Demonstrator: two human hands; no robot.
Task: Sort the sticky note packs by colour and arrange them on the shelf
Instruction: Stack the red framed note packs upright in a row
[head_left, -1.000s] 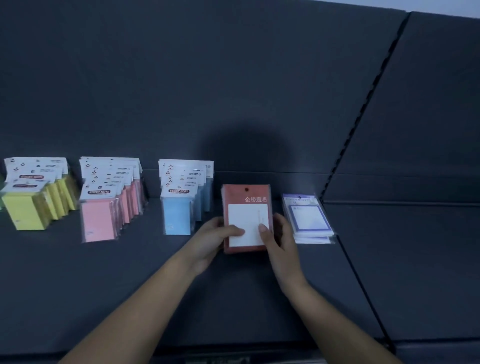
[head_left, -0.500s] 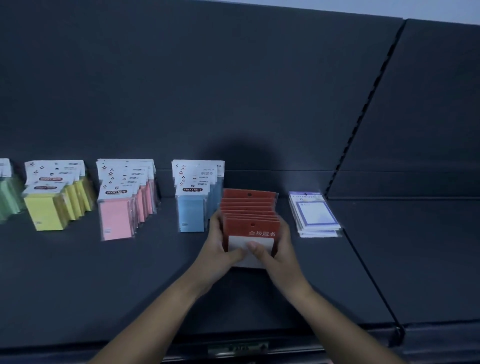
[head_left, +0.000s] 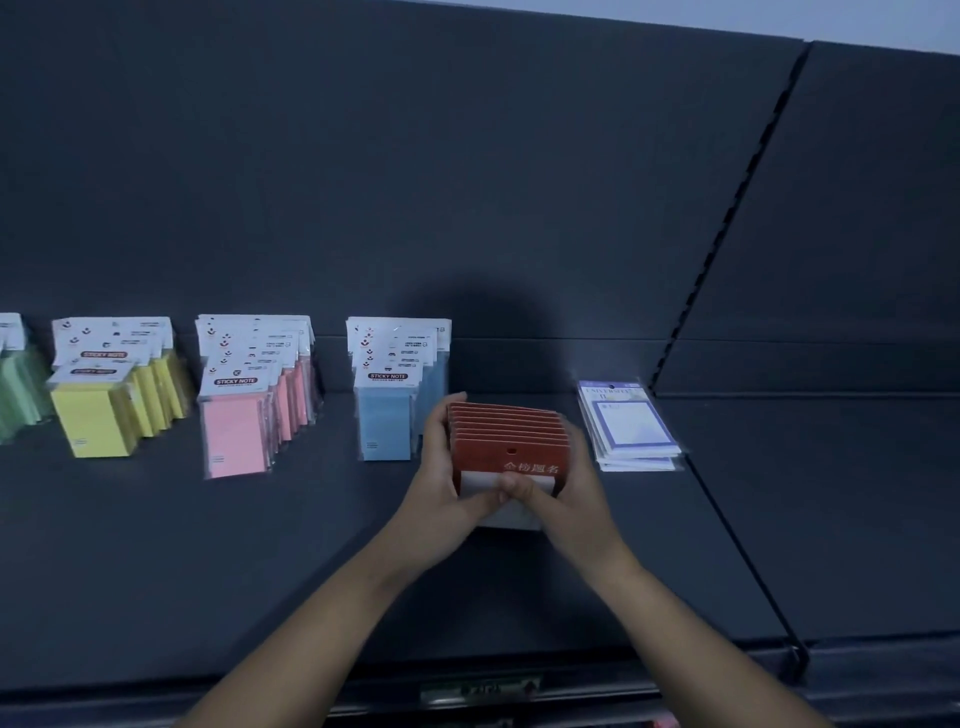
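Observation:
A row of several red sticky note packs (head_left: 506, 439) stands on the dark shelf (head_left: 311, 545), leaning back, right of the blue packs (head_left: 387, 410). My left hand (head_left: 441, 478) grips the row's left side and my right hand (head_left: 566, 483) grips its right side, thumbs meeting on the front pack's white panel. Further left stand the pink packs (head_left: 244, 405), yellow packs (head_left: 109, 400) and green packs (head_left: 15, 384), each in its own row.
A flat pile of white and purple packs (head_left: 631, 428) lies just right of my right hand. A slotted upright (head_left: 727, 228) divides this shelf from the bare shelf bay on the right (head_left: 831, 493). The shelf's front edge carries a price strip (head_left: 480, 688).
One second ago the red packs stood upright showing one face. They have since fanned back into a leaning row, my hands closed in on both sides, and the view shifted left.

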